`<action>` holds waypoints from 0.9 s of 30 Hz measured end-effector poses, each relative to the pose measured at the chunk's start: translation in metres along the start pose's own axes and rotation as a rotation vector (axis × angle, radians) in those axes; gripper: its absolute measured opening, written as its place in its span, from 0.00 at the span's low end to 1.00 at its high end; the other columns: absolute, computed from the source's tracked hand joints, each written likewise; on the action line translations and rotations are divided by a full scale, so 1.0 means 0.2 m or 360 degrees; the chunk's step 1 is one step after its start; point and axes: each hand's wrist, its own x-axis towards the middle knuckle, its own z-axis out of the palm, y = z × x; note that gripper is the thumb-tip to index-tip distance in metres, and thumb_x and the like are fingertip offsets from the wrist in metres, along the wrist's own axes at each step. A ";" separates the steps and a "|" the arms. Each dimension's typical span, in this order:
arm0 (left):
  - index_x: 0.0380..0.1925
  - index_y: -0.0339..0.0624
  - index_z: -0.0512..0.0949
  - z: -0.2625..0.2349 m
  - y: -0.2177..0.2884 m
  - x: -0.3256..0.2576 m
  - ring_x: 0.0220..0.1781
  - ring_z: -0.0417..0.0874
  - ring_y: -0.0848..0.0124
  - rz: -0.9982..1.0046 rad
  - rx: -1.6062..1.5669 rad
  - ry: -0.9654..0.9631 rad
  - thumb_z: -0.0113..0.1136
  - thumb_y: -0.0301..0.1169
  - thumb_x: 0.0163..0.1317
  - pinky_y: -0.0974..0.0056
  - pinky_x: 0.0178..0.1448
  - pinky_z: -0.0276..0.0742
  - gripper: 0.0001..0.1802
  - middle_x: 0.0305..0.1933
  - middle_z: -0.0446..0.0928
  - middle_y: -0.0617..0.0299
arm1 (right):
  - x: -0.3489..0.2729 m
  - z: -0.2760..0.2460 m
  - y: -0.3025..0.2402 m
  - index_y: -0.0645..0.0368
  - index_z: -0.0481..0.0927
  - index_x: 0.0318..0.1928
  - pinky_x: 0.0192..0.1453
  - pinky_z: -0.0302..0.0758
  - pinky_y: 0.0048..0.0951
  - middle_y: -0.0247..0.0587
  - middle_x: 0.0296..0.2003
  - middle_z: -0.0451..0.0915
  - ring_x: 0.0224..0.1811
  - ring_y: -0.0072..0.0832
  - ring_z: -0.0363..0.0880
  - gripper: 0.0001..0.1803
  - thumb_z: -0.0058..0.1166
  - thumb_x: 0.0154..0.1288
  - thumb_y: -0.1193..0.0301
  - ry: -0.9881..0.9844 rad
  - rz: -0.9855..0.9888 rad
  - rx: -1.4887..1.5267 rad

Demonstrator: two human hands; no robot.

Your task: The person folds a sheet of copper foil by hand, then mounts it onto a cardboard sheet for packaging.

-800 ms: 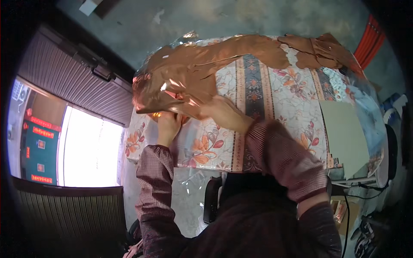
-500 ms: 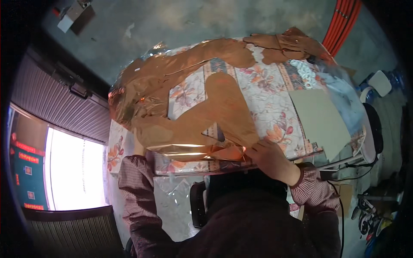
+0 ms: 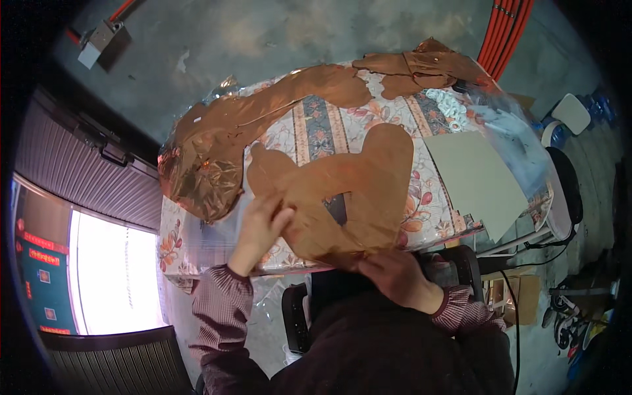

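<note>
A flat, uninflated brown foil balloon (image 3: 313,178) with two rounded lobes on its far side lies over the near part of the table. A dark gap shows near its middle. My left hand (image 3: 257,230) rests on its left part, thumb and fingers apart. At its near edge, beside the table's front, my right hand (image 3: 401,280) has its fingers closed on the foil; the fingertips are partly hidden. More flat brown foil balloons (image 3: 283,92) lie along the far and left sides, crumpled and shiny at the left end.
The table (image 3: 431,204) wears a floral cloth under clear plastic. A pale board (image 3: 474,178) lies on its right, near a bunch of white loops (image 3: 451,108). Chairs (image 3: 569,118) stand at the right and below the table. Orange pipes (image 3: 503,33) rise behind.
The balloon has turned and spread out, its lobes now pointing away from me. My left hand has come up from its near left corner onto it; my right hand has moved nearer and left.
</note>
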 end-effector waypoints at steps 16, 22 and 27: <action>0.47 0.38 0.77 0.08 -0.07 0.53 0.47 0.78 0.50 0.0015 0.0212 0.0067 0.61 0.38 0.56 0.51 0.51 0.72 0.21 0.47 0.77 0.48 | 0.17 -0.01 0.54 0.58 0.71 0.59 0.70 0.57 0.45 0.54 0.62 0.65 0.67 0.52 0.59 0.30 0.61 0.56 0.62 -0.0132 0.0307 -0.0206; 0.48 0.41 0.75 0.26 -0.35 1.15 0.46 0.78 0.52 0.0530 0.0549 0.0601 0.59 0.29 0.53 0.52 0.51 0.74 0.19 0.43 0.78 0.50 | 0.18 0.02 0.56 0.60 0.73 0.56 0.68 0.59 0.48 0.53 0.60 0.68 0.64 0.52 0.63 0.29 0.62 0.55 0.64 -0.0097 0.0279 -0.0117; 0.52 0.44 0.73 0.42 -0.42 1.52 0.45 0.82 0.54 0.0363 0.0852 -0.0155 0.50 0.26 0.57 0.54 0.45 0.78 0.20 0.45 0.78 0.49 | 0.20 -0.04 0.52 0.61 0.74 0.55 0.67 0.60 0.49 0.52 0.59 0.69 0.64 0.50 0.64 0.27 0.62 0.53 0.68 -0.0100 0.0402 -0.0042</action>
